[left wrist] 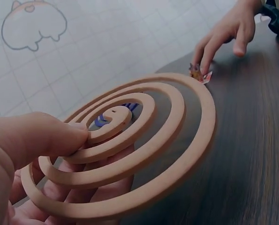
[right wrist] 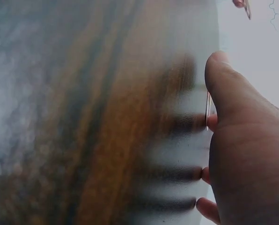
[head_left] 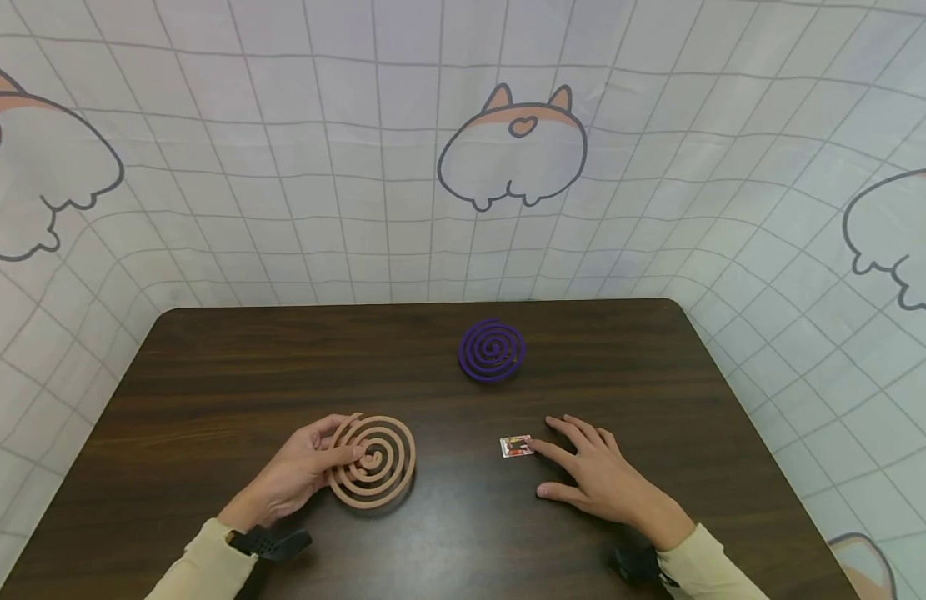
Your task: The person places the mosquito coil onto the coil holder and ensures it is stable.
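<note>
My left hand (head_left: pixel 301 471) pinches a tan mosquito coil (head_left: pixel 408 462), thumb on top near its centre and the other fingers underneath. In the left wrist view the coil (left wrist: pixel 207 117) is tilted, its rings spaced apart around the thumb. The right hand (head_left: pixel 605 479) is spread low over the table, fingers extended, with its index fingertip at the edge of a small printed card (head_left: pixel 513 447) with a white border. The right wrist view shows the thumb (right wrist: pixel 219 70) and fingertips close to the table surface, with a thin edge beside one finger.
A purple spiral coil (head_left: pixel 492 350) lies farther back on the dark wood-grain table (head_left: pixel 282 358). Behind the table and along its sides hangs a white gridded curtain (head_left: pixel 320 167) with cartoon animal prints. A dark band sits on each wrist.
</note>
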A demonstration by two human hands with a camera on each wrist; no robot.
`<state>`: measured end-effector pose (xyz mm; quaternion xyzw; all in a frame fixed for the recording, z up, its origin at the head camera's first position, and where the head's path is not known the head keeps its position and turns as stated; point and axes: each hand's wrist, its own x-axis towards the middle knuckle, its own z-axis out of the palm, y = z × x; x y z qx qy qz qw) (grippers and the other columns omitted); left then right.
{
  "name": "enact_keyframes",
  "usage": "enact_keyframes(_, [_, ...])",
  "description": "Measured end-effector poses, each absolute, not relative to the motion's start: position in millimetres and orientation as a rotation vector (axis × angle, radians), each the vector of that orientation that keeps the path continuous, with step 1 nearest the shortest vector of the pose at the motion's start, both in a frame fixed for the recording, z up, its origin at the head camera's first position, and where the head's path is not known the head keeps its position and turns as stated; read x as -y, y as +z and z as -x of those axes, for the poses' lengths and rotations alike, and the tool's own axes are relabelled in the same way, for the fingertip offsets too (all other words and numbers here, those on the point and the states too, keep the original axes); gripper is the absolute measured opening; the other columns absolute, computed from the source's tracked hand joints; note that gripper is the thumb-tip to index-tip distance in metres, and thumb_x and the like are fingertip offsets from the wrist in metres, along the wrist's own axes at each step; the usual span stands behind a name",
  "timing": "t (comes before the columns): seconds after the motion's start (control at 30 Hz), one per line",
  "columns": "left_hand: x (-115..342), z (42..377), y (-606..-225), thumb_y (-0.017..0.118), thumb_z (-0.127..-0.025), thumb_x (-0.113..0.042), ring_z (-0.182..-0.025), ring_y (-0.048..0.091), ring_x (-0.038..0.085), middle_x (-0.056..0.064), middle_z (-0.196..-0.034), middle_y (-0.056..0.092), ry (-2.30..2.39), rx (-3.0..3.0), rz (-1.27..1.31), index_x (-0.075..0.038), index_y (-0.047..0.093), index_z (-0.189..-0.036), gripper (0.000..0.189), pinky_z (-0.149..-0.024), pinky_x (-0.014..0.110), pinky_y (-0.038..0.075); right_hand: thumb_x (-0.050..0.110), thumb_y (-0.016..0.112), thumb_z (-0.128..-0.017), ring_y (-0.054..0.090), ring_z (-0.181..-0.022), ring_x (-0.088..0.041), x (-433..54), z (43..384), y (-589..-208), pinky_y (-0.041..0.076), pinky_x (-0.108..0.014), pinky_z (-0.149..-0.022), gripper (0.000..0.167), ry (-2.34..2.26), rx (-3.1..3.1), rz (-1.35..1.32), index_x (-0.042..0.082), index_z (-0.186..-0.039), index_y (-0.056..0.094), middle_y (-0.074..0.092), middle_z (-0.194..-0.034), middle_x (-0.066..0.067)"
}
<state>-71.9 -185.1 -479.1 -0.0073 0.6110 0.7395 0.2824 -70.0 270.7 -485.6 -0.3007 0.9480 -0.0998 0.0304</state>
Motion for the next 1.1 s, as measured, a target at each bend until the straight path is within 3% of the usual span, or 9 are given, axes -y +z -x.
enact_keyframes(0.57, [164,80,-475,0.07,-0.099,-0.014,-0.089,0.076,0.01,0.004,-0.105,0.08,1.953,-1.607,-0.036,-0.001,0.036,-0.147,0.06,-0.071,0.024,0.061,0.064,0.061,-0.095,0.04,-0.149,-0.044,-272,71,-486,0.04,-0.069,-0.107,0.066,-0.308,-2.925,0.929,0.038,-0.154,0.047,0.042,-0.163,-0.012])
enact_keyframes(0.83, [153,82,-475,0.071,-0.099,-0.012,-0.093,0.076,0.011,0.004,-0.106,0.078,1.971,-1.578,-0.018,-0.002,0.036,-0.147,0.06,-0.075,0.027,0.063,0.063,0.063,-0.094,0.042,-0.148,-0.044,-273,71,-487,0.041,-0.068,-0.106,0.066,-0.313,-2.941,0.947,0.037,-0.153,0.049,0.044,-0.161,-0.012])
enact_keyframes(1.1, [137,83,-480,0.072,-0.097,-0.01,-0.091,0.076,0.011,0.004,-0.104,0.077,1.999,-1.537,-0.017,0.0,0.036,-0.144,0.06,-0.071,0.025,0.062,0.063,0.063,-0.094,0.042,-0.148,-0.044,-273,70,-487,0.041,-0.068,-0.105,0.067,-0.312,-2.938,0.96,0.035,-0.154,0.049,0.043,-0.162,-0.013])
